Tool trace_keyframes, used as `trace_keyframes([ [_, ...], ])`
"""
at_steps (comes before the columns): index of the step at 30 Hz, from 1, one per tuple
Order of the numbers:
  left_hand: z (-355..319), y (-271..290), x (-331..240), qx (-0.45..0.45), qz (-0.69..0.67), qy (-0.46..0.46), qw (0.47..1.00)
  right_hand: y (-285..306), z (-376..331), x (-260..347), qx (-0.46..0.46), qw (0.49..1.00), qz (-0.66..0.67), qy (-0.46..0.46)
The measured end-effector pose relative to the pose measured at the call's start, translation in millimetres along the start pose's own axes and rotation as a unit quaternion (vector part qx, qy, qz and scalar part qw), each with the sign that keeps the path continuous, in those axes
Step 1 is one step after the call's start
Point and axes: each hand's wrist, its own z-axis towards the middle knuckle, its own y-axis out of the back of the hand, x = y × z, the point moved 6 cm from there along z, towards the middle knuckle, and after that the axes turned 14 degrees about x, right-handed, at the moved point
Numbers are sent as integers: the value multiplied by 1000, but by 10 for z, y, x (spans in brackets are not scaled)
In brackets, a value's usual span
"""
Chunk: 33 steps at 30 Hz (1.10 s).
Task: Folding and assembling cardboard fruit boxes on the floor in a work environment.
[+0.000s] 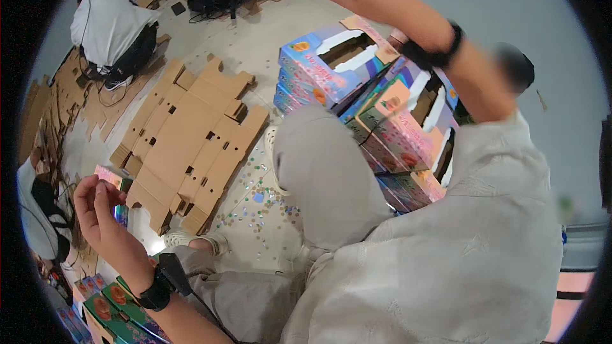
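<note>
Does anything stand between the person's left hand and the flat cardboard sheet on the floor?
Yes, in this view: a printed box shows between the left hand and the left edge of the flat cardboard sheet, partly hidden by that hand. Their heights cannot be told.

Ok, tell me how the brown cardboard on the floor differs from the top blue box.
The brown cardboard lies spread mostly flat, while the blue box is folded into shape. The brown cardboard looks plain; the blue box carries colourful printing. Both have cut-out openings.
</note>
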Motion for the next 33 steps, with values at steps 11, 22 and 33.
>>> trace_keyframes([
  [11,-52,-55,95,42,-10,-12,999,-1606,-3460,853,136,898,292,-301],
  [22,-137,-496,-406,116,-12,-117,986,254,-2540,1207,-153,930,332,45],
  [33,-16,257,-500,-62,-267,-135,952,1419,-957,2680,-116,887,115,431],
])
